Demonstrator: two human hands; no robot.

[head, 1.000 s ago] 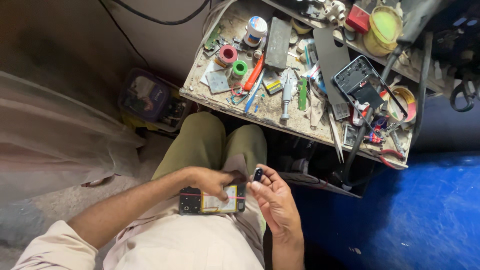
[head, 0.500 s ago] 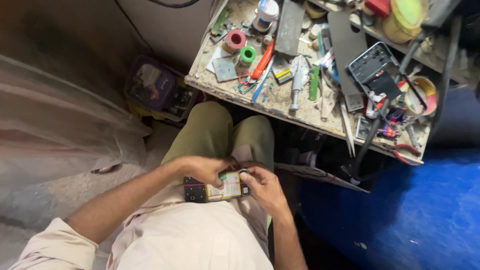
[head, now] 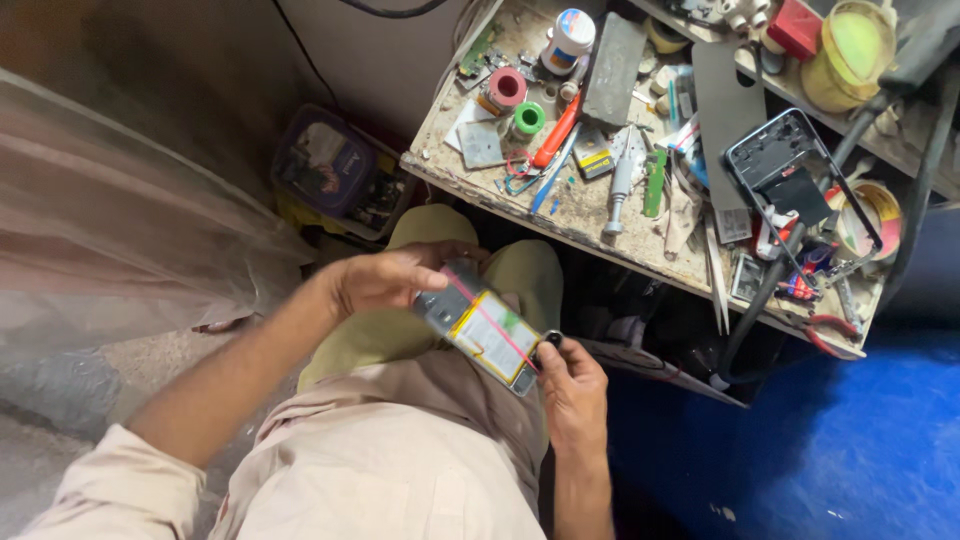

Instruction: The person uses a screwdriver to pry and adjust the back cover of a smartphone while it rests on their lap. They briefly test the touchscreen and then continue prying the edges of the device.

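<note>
Vs. 0.5 s ago, opened phone (head: 480, 322) is raised off the lap and tilted, top toward 10 o'clock; left hand (head: 385, 280) closed on its upper end, right hand (head: 568, 380) pinching lower corner w/ small dark part (head: 551, 340), below cluttered tabletop (head: 600, 215).

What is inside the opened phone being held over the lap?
The opened phone shows a yellow-edged battery with a red wire across it. The left hand covers its top end.

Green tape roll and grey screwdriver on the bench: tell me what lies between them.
In the head view, between the green tape roll and the grey screwdriver lie an orange-handled tool, a blue pen-like tool and a small yellow-labelled part.
</note>
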